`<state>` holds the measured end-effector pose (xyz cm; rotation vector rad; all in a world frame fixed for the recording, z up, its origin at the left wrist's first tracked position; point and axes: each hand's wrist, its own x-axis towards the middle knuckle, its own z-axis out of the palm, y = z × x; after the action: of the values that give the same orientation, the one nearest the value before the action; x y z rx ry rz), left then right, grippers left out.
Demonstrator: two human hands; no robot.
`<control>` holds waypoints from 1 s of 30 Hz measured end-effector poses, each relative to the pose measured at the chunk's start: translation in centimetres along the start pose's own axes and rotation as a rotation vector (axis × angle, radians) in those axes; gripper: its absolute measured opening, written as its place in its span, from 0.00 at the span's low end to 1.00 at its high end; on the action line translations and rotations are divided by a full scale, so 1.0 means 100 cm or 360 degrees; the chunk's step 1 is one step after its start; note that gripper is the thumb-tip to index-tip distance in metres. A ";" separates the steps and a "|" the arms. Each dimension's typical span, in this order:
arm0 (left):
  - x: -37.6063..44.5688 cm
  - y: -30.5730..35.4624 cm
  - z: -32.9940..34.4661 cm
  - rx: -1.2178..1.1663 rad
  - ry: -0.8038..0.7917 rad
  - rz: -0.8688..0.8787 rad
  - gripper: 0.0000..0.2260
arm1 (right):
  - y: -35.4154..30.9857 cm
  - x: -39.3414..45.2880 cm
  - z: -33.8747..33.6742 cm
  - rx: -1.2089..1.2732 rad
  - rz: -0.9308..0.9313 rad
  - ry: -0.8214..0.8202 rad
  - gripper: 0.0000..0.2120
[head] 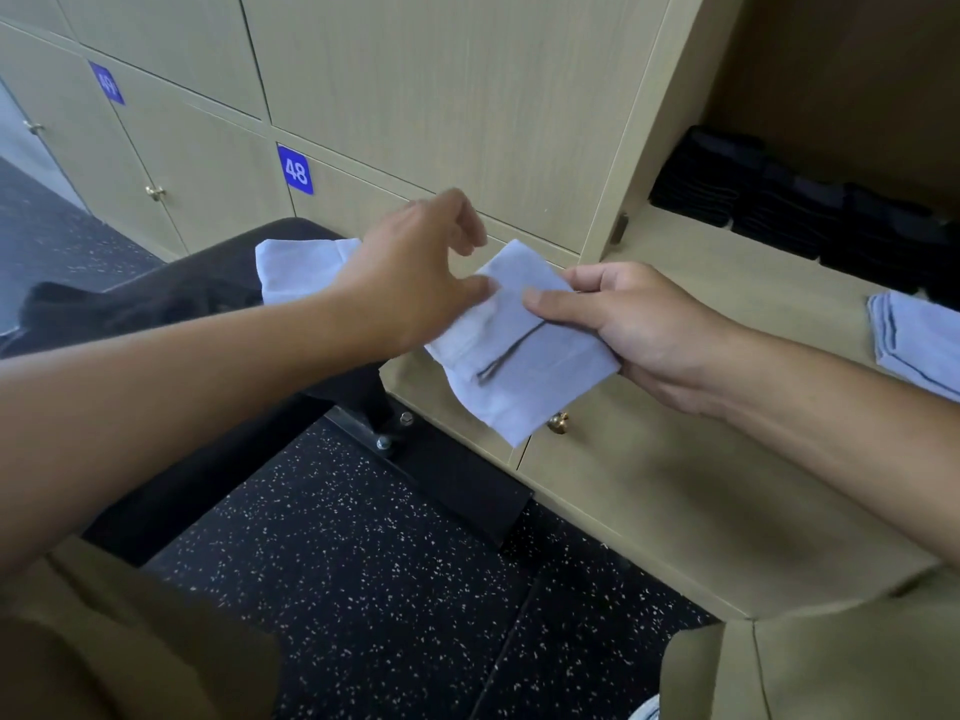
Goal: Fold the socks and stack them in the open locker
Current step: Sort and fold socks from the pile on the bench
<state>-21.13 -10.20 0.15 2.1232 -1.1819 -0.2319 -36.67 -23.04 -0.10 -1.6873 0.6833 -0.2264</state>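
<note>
My right hand [639, 330] grips a folded light blue sock [519, 356] in mid-air, thumb on top, in front of the lockers. My left hand [415, 272] hovers at the sock's upper left edge, thumb touching it, fingers loosely curled and apart. Another light blue sock [301, 267] lies on the dark bench behind my left hand. In the open locker [727, 283] at the right, folded black socks [800, 215] stand in a row at the back, and a folded light blue sock [919, 340] lies near the front right.
A dark padded bench [208, 293] holds a heap of dark socks [78, 309] at the left. Closed lockers numbered 48 [295, 169] and 49 line the wall. A brass knob [558, 422] sits below the held sock. Speckled black floor lies underneath.
</note>
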 end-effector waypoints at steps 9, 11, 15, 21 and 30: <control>-0.006 0.011 0.005 -0.0333 -0.0101 0.0025 0.14 | -0.010 0.005 0.000 0.0504 0.0121 -0.0033 0.15; -0.005 0.010 0.005 -0.0344 -0.0088 0.0004 0.16 | -0.011 0.005 -0.001 0.0591 0.0073 -0.0074 0.17; -0.006 0.012 0.009 -0.0412 0.0053 -0.0040 0.15 | -0.012 0.004 0.004 0.0774 -0.0053 -0.0159 0.21; 0.003 0.005 0.003 -0.0790 0.0150 -0.0218 0.14 | -0.007 0.005 0.014 0.0998 -0.0137 0.0023 0.17; 0.022 -0.020 -0.024 -0.0737 0.0361 -0.0498 0.11 | 0.005 0.005 0.001 0.0468 0.0065 0.0316 0.08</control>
<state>-17.45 -10.13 1.02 1.8499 -0.5906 -0.3563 -36.38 -23.21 -0.67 -1.3797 0.7902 -0.4482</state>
